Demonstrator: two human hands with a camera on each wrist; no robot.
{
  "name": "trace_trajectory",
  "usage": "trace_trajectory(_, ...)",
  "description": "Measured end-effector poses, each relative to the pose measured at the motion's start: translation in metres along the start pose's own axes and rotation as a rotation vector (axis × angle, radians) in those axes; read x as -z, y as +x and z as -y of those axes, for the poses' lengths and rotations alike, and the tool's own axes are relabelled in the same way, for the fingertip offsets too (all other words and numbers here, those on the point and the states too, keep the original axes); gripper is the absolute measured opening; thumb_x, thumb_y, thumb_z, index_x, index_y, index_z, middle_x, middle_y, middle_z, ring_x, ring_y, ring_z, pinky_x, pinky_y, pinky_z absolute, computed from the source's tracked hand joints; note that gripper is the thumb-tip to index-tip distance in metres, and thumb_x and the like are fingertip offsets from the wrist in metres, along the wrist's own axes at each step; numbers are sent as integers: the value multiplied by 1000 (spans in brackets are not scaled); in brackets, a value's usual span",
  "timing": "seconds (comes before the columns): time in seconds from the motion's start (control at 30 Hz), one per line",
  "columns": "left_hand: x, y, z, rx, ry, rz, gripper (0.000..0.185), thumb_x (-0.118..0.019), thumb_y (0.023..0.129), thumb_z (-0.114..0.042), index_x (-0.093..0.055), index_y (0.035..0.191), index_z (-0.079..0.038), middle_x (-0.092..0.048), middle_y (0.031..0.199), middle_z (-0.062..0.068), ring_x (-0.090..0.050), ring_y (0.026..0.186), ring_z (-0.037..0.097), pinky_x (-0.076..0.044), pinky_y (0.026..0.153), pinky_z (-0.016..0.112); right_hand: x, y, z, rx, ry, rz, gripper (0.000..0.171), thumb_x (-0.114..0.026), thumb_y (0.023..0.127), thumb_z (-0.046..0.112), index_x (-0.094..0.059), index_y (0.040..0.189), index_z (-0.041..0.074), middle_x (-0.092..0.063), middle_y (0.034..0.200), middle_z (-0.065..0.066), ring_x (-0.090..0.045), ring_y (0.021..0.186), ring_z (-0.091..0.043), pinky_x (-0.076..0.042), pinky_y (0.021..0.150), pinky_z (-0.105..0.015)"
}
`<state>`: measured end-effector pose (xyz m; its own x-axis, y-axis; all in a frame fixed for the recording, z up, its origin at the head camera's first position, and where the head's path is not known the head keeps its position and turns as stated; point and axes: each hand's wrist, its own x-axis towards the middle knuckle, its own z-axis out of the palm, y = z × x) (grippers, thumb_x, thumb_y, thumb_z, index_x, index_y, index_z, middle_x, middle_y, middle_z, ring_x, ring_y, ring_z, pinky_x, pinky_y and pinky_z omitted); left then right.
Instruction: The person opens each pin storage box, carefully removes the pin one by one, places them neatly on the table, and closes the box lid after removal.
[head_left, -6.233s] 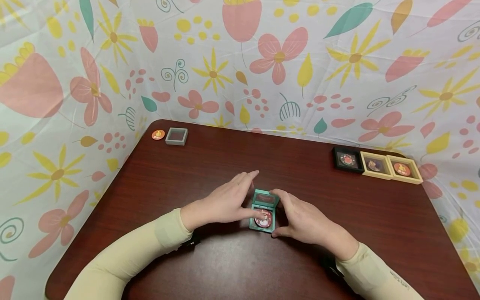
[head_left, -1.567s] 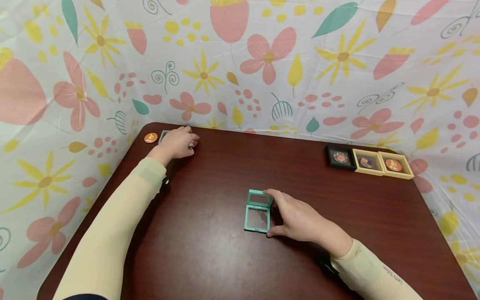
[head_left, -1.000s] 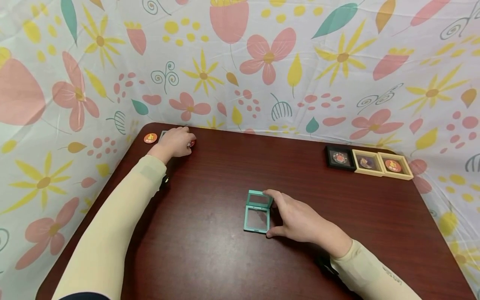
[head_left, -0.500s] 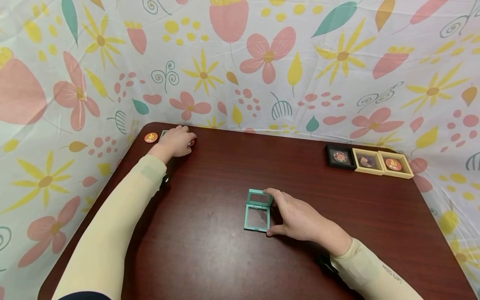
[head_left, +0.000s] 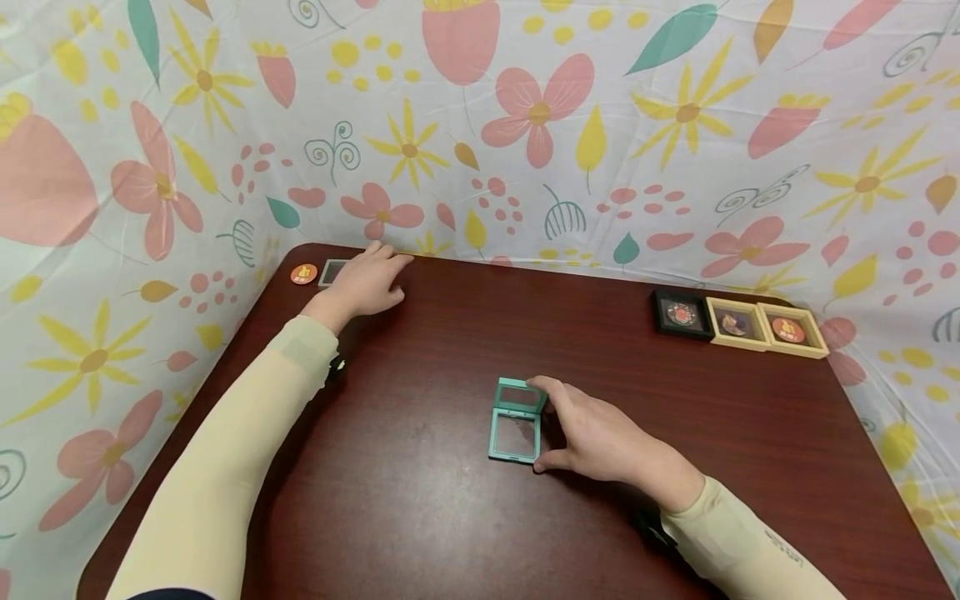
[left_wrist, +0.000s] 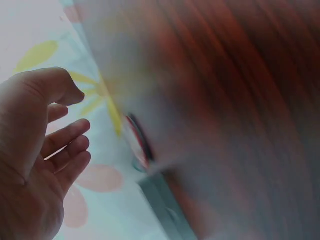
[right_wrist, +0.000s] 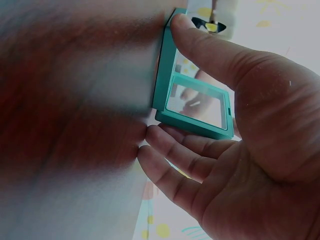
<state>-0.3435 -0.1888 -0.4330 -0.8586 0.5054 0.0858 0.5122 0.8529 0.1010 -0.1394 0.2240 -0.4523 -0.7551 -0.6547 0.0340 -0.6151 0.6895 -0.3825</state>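
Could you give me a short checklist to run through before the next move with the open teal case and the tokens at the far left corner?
1. Teal case lies open: ok.
2. Case holds no token, both clear panes bare: ok.
3. Right hand steadies the case, thumb on the raised lid, fingers by the base: ok.
4. Left hand empty, fingers straight over the grey case: ok.
5. Red token free of the left hand: ok in the left wrist view, where it lies apart from the fingers; the head view hides it.
6. Orange token within reach beside the grey case: ok.
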Motion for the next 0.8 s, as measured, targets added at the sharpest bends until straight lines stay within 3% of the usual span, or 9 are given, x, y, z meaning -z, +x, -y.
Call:
trace_trajectory(0.3,8,-1,-43,-101,-106,-23,55,-67,107,-25,-61,157,-3,-64,146,20,-54,131,39,-46,114,53,-1,0,-1,11,-4,-10,115,-102,80,44,-33,165,10,-65,125,-6,-68,111,-20,-59,87,-41)
trace_trajectory(0.53,7,-9,-77,-176,-237,-21,49,-66,106,-22,-66,151,-2,-69,138,14,-60,130,33,-50,111,47,-1,0,-1,11,-11,-10,115,-102,80,44,-33,165,11,-66,124,-6,-68,111,-20,-59,85,-40)
trace_trajectory(0.8,0,-23,-114,-178,-391,16,49,-63,114,-39,-70,148,-5,-71,126,7,-69,111,22,-55,99,43,-1,0,-1,4,9,-2,114,-102,81,45,-33,165,11,-66,124,-6,-68,111,-20,-59,86,-41)
